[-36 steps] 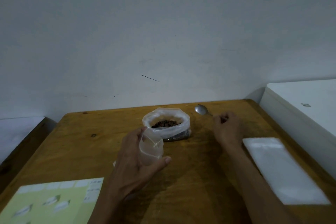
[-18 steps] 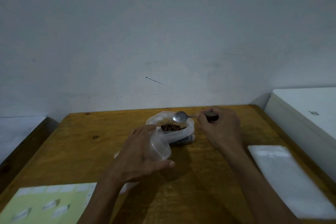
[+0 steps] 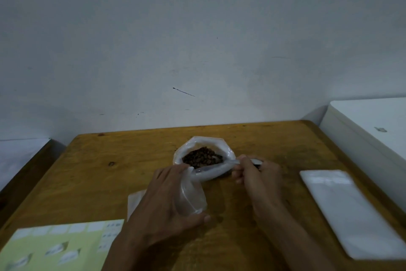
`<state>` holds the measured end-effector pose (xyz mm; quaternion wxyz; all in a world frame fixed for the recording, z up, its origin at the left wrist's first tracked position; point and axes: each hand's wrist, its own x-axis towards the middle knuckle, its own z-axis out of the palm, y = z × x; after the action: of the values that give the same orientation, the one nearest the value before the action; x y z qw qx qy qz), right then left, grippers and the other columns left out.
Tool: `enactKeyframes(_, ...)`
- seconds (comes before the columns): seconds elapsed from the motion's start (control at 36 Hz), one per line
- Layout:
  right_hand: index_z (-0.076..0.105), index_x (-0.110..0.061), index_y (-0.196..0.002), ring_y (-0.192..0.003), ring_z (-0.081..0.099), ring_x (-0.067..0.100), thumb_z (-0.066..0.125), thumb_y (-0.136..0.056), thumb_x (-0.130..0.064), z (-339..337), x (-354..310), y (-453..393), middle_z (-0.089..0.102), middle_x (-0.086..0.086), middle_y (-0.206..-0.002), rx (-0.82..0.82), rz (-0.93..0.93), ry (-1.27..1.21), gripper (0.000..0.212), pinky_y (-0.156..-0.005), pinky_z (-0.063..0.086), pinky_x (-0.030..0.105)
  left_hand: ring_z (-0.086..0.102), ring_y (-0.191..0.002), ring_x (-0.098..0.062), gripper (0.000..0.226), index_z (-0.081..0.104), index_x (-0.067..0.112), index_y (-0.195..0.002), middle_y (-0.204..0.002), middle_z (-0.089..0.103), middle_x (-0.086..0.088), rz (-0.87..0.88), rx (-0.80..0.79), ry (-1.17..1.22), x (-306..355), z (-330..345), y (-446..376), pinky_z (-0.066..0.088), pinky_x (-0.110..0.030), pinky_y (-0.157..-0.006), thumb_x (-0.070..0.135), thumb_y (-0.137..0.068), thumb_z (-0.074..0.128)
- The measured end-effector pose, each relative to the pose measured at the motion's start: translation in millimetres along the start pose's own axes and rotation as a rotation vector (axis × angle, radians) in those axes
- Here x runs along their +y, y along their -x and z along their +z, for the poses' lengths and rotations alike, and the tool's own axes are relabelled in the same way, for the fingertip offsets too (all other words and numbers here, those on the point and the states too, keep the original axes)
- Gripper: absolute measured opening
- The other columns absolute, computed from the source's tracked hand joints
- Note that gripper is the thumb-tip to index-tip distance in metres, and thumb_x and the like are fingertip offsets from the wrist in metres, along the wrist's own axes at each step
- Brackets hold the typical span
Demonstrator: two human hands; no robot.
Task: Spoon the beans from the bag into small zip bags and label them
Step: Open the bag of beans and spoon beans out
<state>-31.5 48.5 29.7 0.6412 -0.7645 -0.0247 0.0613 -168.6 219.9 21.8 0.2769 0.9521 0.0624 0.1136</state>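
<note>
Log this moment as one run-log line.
left hand holds small zip bag open | right hand grips spoon at bean bag | beans not yet transferred | labels unused

One bag of beans (image 3: 203, 156), one small zip bag (image 3: 191, 196) and one spoon (image 3: 256, 162) are counted. One stack of zip bags (image 3: 349, 211) and one label sheet (image 3: 55, 246) are seen. Two hands are present: left hand (image 3: 162, 202), right hand (image 3: 259, 174).
</note>
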Motion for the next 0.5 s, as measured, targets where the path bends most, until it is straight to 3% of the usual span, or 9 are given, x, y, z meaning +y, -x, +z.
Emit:
enactKeyframes(0.14,0.070,-0.008,-0.091,-0.059,0.068,0.013,0.062,-0.097,-0.016,-2,-8,-4,0.074,0.006,-0.069,0.015,0.108,-0.203,0.013,-0.056,0.053,0.027,0.023,-0.125,0.009,0.099,0.014,0.056,-0.133,-0.131,0.019,0.040,-0.026,0.028,0.029,0,1,0,0.027,-0.011,-0.095,0.087,-0.055,0.066)
enactKeyframes(0.25,0.069,-0.005,-0.094,-0.064,0.067,0.017,0.062,-0.095,-0.012,-5,-11,-5,0.072,0.008,-0.071,-0.001,0.153,-0.280,0.010,-0.059,0.053,0.031,0.023,-0.119,0.021,0.093,0.015,0.064,-0.128,-0.129,0.015,0.046,-0.024,0.064,0.063,2,1,0,0.028,-0.007,-0.090,0.083,-0.056,0.070)
enactKeyframes(0.5,0.067,-0.001,-0.088,-0.057,0.064,0.015,0.063,-0.095,-0.011,-17,-39,-3,0.069,0.006,-0.065,-0.098,0.023,-0.377,0.013,-0.048,0.049,0.026,0.040,-0.112,0.011,0.100,0.028,0.045,-0.138,-0.126,0.034,0.032,-0.139,0.244,0.136,2,-4,-3,0.036,-0.009,-0.081,0.083,-0.056,0.070)
